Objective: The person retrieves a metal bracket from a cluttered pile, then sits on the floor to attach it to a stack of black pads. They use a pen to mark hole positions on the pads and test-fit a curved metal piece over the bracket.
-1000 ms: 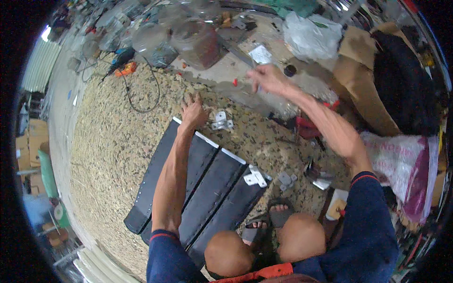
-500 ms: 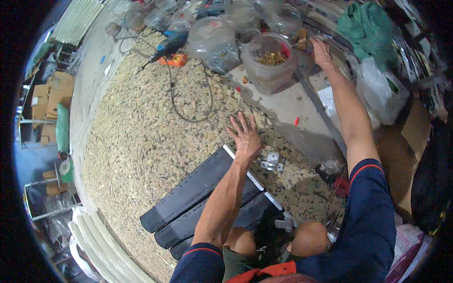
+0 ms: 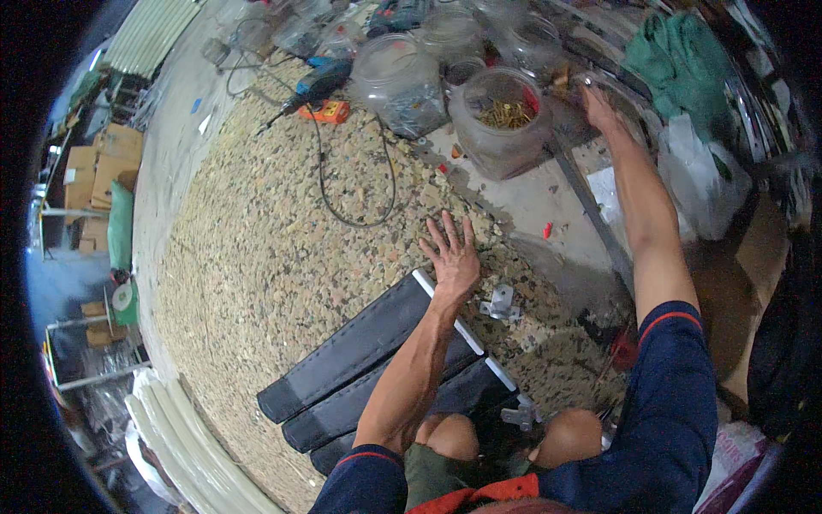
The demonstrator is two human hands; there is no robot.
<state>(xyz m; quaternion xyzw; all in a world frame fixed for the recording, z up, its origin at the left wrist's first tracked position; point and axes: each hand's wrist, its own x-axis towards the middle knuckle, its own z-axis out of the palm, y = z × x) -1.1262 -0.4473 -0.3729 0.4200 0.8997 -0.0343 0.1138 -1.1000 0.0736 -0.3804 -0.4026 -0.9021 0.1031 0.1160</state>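
My left hand point(image 3: 452, 264) rests with fingers spread on the speckled, rough mat point(image 3: 257, 248), just past the white-edged end of several black stitched panels point(image 3: 347, 355). Beside it lies a small silver metal bracket point(image 3: 501, 303). A second metal bracket point(image 3: 517, 415) sits at the panels' near right end, by my knees. My right arm stretches far forward, and my right hand point(image 3: 602, 111) reaches in among the containers, right of a wide clear jar point(image 3: 497, 141) holding brass-coloured screws point(image 3: 507, 114). Its fingertips are partly hidden, so what they touch is unclear.
A blue-and-black power drill point(image 3: 321, 79) lies beside an orange box point(image 3: 325, 111), its cord looping over the mat. More clear jars point(image 3: 396, 73) stand at the back. Toward the right are a long metal bar point(image 3: 591, 206), a green cloth point(image 3: 676, 64) and plastic bags point(image 3: 698, 180).
The whole view has shifted slightly. My right hand stays among the containers, its fingers now pointing more downward and less visible. My left hand remains spread on the mat.
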